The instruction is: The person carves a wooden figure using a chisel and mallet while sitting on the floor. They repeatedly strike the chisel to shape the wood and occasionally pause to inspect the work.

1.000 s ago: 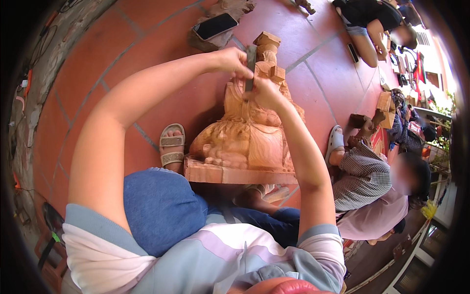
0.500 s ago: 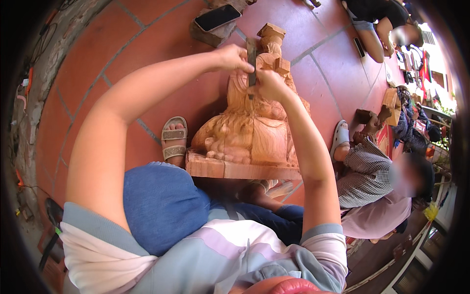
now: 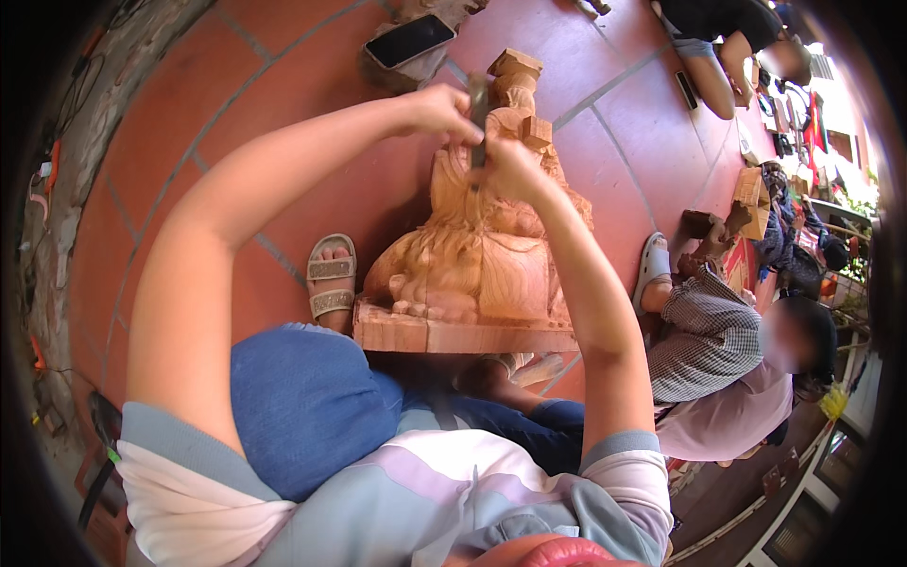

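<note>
In front of me on the tiled floor stands a carved wooden statue (image 3: pixel 472 274), light orange-brown, with a wide slab base and a narrow top. A dark, flat, narrow tool (image 3: pixel 479 99) is held upright against its upper part; it may be a file, but its exact kind does not show. My left hand (image 3: pixel 442 113) pinches the tool from the left, near its middle. Lower down and on the right, my right hand (image 3: pixel 511 170) closes round it, slightly blurred. The tool's lower end touches or nearly touches the carving, partly hidden by my right hand.
A black phone (image 3: pixel 410 42) lies on a wooden block beyond the statue. My sandalled foot (image 3: pixel 332 274) is left of the base. At right a person in checked trousers (image 3: pixel 709 326) sits close by. Another person (image 3: pixel 723 52) crouches farther off. A wooden block (image 3: pixel 752 201) stands at right.
The whole scene has shifted slightly left and down in the picture. Both hands keep their grip on the tool; the right hand is now more blurred.
</note>
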### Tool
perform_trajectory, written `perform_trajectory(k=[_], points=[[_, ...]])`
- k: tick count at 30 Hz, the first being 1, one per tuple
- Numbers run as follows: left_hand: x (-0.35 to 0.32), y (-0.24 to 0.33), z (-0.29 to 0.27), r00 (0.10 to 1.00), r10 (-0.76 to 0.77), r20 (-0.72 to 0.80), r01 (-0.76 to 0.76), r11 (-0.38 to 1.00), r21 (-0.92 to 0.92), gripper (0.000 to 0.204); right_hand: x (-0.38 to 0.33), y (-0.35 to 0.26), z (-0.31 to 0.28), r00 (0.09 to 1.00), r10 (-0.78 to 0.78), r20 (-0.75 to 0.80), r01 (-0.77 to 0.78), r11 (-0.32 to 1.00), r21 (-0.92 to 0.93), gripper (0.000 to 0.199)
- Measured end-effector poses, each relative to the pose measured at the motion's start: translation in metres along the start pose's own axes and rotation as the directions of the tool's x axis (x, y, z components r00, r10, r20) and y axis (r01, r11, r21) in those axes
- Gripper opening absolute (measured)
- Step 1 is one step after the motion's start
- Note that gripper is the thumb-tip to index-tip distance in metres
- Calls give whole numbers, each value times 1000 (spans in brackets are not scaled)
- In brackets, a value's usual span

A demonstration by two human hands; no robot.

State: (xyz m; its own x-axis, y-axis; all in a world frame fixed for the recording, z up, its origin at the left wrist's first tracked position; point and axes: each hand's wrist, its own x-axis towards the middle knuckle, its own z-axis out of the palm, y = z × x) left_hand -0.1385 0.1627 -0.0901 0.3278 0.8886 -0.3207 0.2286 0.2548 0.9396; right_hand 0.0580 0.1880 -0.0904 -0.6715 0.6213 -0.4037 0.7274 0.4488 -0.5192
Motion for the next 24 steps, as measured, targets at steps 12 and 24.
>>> perform_trajectory(k=[12,24], points=[[15,3,-4,998,-60,26,64,982,-178,24,-17,-7,-8,967,10,-253,64,957,283,30],[-32,4,16,955,-255,151,192,921,340,21,-65,-19,38,834,204,-514,171,789,590,28]])
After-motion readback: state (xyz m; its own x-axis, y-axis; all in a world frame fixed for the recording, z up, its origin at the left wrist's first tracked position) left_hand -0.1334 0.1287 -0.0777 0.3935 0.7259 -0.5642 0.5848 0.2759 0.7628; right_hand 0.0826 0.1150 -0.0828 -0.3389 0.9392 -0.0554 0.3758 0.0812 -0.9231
